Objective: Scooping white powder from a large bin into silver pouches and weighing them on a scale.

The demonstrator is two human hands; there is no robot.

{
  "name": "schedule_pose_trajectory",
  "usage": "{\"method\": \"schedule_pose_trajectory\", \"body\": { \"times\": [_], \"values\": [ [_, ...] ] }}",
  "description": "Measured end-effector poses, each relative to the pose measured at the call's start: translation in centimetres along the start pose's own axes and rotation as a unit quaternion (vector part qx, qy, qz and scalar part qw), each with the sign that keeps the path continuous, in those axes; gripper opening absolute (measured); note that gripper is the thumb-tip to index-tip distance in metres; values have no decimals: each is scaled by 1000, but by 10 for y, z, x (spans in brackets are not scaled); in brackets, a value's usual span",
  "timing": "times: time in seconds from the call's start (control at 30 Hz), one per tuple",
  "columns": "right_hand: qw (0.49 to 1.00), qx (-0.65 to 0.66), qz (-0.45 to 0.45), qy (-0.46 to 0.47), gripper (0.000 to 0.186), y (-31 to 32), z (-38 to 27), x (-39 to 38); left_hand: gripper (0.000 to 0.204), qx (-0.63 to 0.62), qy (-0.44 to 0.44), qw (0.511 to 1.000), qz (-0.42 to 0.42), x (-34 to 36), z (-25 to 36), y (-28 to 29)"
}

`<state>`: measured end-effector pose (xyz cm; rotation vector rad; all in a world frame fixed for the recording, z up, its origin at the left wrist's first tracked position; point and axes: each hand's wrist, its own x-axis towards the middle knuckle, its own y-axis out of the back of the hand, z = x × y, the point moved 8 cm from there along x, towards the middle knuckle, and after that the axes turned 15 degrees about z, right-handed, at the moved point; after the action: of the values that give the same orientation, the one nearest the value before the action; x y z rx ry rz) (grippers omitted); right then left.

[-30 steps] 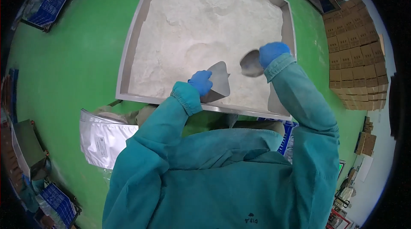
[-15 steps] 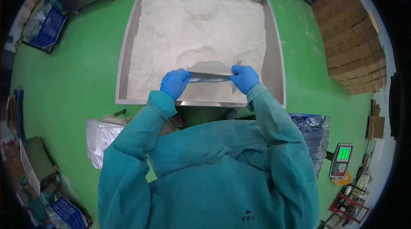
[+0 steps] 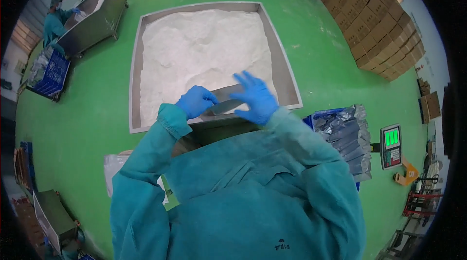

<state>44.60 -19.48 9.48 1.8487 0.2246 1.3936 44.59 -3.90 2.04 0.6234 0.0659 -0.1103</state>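
A wide metal bin [image 3: 285, 68] of whitish powder [image 3: 204, 46] stands before me. My left hand [image 3: 195, 102], in a blue glove, is closed on the left end of a grey metallic sheet-like piece [image 3: 224, 107] at the bin's near edge. Its full shape is partly hidden, so I cannot tell whether it is a scoop. Over the right part of that piece is my right hand [image 3: 258, 98], also gloved in blue, slightly blurred, its fingers spread and gripping nothing.
To my right, silver foil bags [image 3: 343, 136] fill a blue crate beside a scale display [image 3: 391, 146]. Stacked cartons [image 3: 379, 26] stand far right. At the far left, a co-worker [image 3: 56, 24] stands at another metal bin [image 3: 95, 21], with a blue crate [image 3: 54, 75] nearby.
My right hand has let go of the piece's right end and spread its fingers. The left keeps its hold. The view has tilted up, bringing the co-worker into sight.
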Motion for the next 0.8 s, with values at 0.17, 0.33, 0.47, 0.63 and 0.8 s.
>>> {"method": "schedule_pose_trajectory", "body": {
  "times": [0.17,0.33,0.47,0.63,0.8],
  "values": [
    [959,-43,-248,-127,25,-81,22,-41,28,-25,-191,975,109,-10,51,13],
    [951,-48,-232,-198,26,41,23,-35,37,-167,-35,963,210,-40,62,66],
    [951,-121,-209,-190,22,211,9,-32,37,-138,-23,971,194,-58,18,43],
    [852,-305,-231,-358,29,413,-12,-55,36,-161,14,981,106,-33,-3,-30],
    [693,-467,-237,-496,28,530,21,-177,33,-163,-2,985,54,-8,22,-86]
  ]
}}
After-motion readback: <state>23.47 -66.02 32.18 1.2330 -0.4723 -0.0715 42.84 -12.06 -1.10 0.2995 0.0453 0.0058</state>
